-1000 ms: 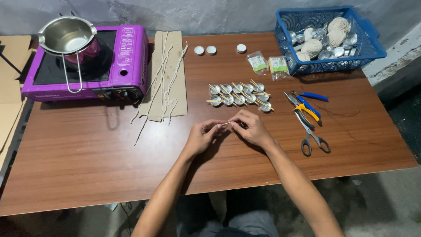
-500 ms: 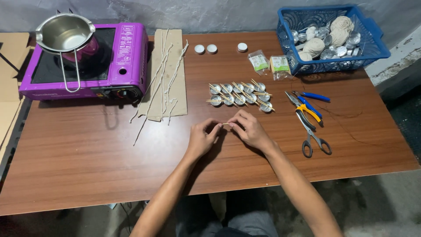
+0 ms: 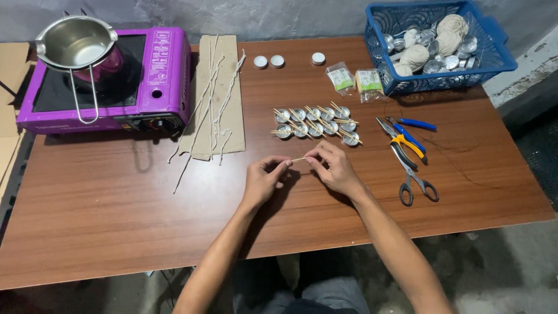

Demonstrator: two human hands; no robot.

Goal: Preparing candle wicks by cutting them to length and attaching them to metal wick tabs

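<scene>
Little changed since a second ago: left hand [image 3: 264,177] and right hand [image 3: 332,168] still pinched on either end of a thin pale wooden stick [image 3: 299,159], held just above the brown wood-grain surface [image 3: 116,221]. Just beyond, about nine small round metal cups [image 3: 315,123] with sticks laid across. Further back, three white round discs [image 3: 277,60]. Right of them, orange-handled pliers [image 3: 401,144].

The scene is seen through a single head-worn camera, aimed steeply down and forward over the brown table [image 3: 116,221]. The whole tabletop is taken in from close above, from the near edge to the grey wall [image 3: 279,17] behind. Both forearms are seen entering from the bottom edge.
</scene>
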